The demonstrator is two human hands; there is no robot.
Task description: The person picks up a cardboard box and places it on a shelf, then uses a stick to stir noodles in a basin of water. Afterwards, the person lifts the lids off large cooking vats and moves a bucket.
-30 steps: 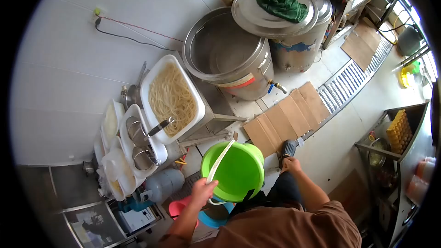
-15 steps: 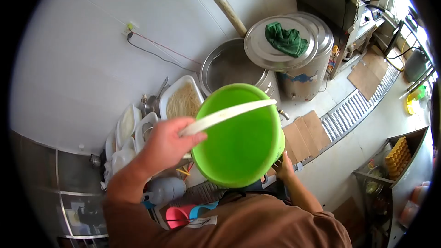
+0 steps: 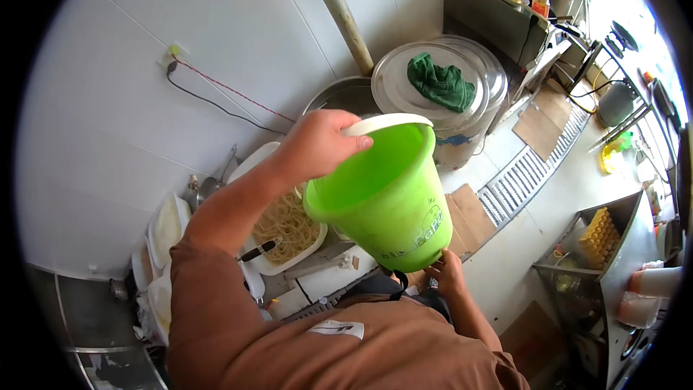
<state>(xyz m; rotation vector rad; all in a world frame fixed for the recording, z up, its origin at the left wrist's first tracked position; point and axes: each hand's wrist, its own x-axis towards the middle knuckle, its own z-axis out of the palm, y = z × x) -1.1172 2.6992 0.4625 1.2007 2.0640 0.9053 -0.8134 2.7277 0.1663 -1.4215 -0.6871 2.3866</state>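
Note:
A light-green plastic bucket (image 3: 393, 209) is held tilted in front of me, its mouth facing away toward the wall. My left hand (image 3: 325, 141) is closed around its white handle (image 3: 390, 123) at the upper rim. Down at the base, my right hand (image 3: 449, 274) grips the bottom edge from below, its fingertips partly hidden. No contents show in the visible part of the bucket's inside. Behind the rim lies a wide metal pot (image 3: 339, 94), mostly covered by my hand and the bucket. Noodles (image 3: 289, 227) fill a white tub beneath my left forearm.
A tall steel drum with a lid (image 3: 390, 79) bears a green cloth (image 3: 440, 83). Further white containers (image 3: 170, 224) stand along the wall at left. A floor grate (image 3: 530, 180) and cardboard (image 3: 469, 217) lie to the right, near a metal shelf (image 3: 621, 274) with egg trays (image 3: 599, 238).
The bucket has tipped further, its mouth turning toward the wall and its printed side coming into view. My left hand has moved up and away, and my view has shifted.

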